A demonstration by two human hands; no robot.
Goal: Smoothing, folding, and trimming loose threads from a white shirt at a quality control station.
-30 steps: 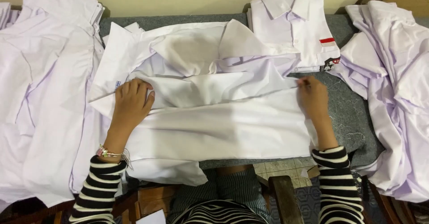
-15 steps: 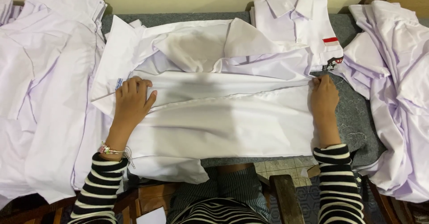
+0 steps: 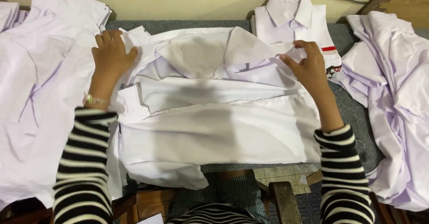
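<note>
Table (image 3: 353, 116) mostly hidden under shirts; left hand (image 3: 111, 54) flat, spread on shirt (image 3: 214, 116) at upper left, right hand (image 3: 308, 65) pinching its upper-right fold.

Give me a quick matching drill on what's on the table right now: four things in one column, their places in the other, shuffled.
Things:
1. left hand
2. right hand
3. neatly folded white collared shirt
4. heap of crumpled pale lilac shirts

Places:
A. far edge, against the wall
B. right end of the table
C. left side of the half-folded white shirt
D. that shirt's upper right edge

Pairs: 1-C, 2-D, 3-A, 4-B
</note>
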